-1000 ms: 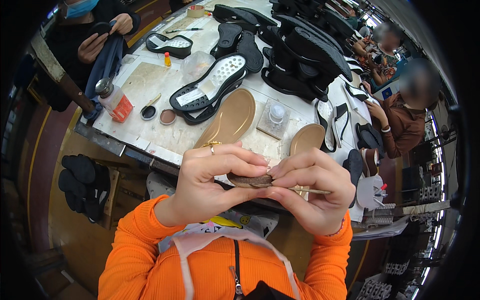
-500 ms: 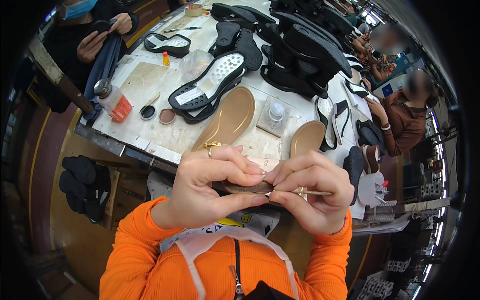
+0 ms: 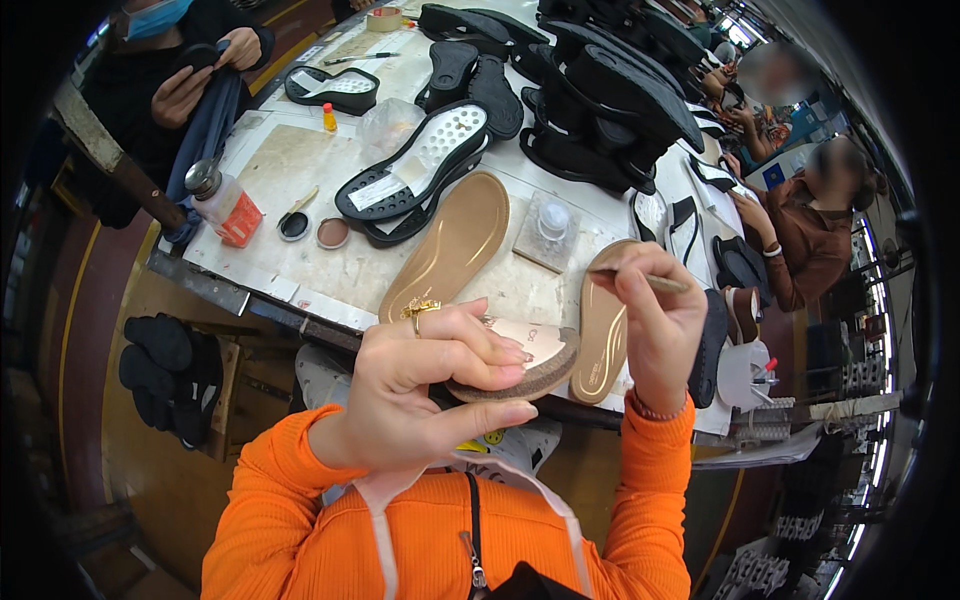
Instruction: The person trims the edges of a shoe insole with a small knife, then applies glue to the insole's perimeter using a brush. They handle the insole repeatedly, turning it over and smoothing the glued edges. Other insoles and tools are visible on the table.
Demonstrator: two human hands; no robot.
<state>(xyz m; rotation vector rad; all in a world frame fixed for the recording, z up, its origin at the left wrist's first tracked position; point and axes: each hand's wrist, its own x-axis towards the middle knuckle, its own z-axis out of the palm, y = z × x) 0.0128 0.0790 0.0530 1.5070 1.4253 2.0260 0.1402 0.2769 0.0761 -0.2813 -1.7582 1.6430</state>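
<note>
My left hand (image 3: 440,375), wearing a gold ring, pinches a shoe footbed with a brown cork-like edge (image 3: 560,375) above the table's near edge, thumb below and fingers on top. My right hand (image 3: 665,325) is raised off to its right, closed on a thin wooden stick (image 3: 668,284); the kind of tool is unclear. Just beyond my hands lie two tan insoles, a left one (image 3: 450,235) and a right one (image 3: 598,345), the latter partly behind the right hand. A small white jar (image 3: 553,220) sits on a square slab (image 3: 542,245).
At left stand a bottle with a red label (image 3: 228,212), an open black tin (image 3: 293,225) and a brown tin (image 3: 333,233). Black soles (image 3: 410,180) lie mid-table; more are stacked at the back (image 3: 620,100). A white container (image 3: 745,375) is at right. Co-workers sit around.
My right hand has left the footbed's edge and moved up and right with the stick. The footbed has tilted, showing more of its pale top. My left hand keeps its hold.
</note>
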